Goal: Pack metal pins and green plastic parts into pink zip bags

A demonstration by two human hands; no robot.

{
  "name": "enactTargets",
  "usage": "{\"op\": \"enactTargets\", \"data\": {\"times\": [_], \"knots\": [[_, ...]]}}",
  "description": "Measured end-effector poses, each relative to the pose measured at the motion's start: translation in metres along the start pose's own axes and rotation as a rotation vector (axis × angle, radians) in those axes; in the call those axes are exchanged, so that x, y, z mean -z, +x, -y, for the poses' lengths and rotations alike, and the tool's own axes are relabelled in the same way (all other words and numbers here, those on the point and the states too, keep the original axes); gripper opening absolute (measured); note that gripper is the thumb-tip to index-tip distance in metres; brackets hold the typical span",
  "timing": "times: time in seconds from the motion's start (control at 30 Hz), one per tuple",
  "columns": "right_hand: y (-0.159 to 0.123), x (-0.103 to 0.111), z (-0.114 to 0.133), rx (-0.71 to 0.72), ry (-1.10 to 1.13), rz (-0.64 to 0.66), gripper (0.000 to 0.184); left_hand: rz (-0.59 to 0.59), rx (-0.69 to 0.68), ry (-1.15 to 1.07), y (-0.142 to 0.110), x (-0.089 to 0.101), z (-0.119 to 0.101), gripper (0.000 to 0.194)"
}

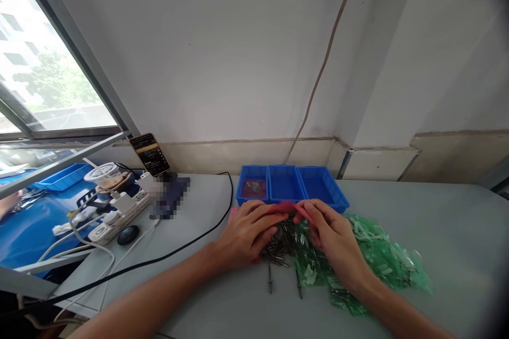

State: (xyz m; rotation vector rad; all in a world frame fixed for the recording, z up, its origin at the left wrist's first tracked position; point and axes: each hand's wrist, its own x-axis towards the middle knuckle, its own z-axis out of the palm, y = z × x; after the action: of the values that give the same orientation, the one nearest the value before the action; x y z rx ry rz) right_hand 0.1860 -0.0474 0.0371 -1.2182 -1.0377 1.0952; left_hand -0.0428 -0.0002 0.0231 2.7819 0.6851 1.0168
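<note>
My right hand (332, 233) pinches a red plastic bag (284, 207) between thumb and fingers. On the bag's other side, my left hand (248, 233) has its fingers bent around the edge, palm down. Below the bag lies a loose heap of metal pop rivets (280, 243), partly hidden by my left hand. Two rivets (270, 279) lie apart from the heap, closer to me. Green plastic bags (393, 262) with metal pieces inside spread beside and under my right forearm. Behind my hands stands a blue three-compartment bin (283, 185); its left compartment contains a small red bag (254, 188).
A black cable (178, 251) crosses the grey table (207, 296) on the left. Beyond it are a power strip (119, 217), a black mouse (128, 235) and a propped phone (150, 154). A metal frame bar (59, 161) borders the left side.
</note>
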Motion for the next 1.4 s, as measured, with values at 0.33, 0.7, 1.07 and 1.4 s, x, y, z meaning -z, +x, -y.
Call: {"op": "enactTargets", "data": {"times": [0.33, 0.7, 1.07, 1.4], "knots": [[0.002, 0.003, -0.009, 0.021, -0.074, 0.004, 0.047, -0.036, 0.033, -0.049, -0.006, -0.008, 0.005, 0.065], [0.002, 0.005, -0.006, 0.057, -0.128, 0.049, 0.038, -0.05, 0.196, -0.286, 0.0, -0.006, 0.009, 0.035], [0.002, 0.002, -0.006, 0.259, -0.324, 0.051, 0.024, -0.14, 0.277, -0.343, 0.005, 0.001, 0.008, 0.027], [0.003, 0.005, -0.015, 0.137, -0.185, 0.124, 0.032, -0.139, 0.298, -0.311, 0.004, -0.003, 0.009, 0.03]]}}
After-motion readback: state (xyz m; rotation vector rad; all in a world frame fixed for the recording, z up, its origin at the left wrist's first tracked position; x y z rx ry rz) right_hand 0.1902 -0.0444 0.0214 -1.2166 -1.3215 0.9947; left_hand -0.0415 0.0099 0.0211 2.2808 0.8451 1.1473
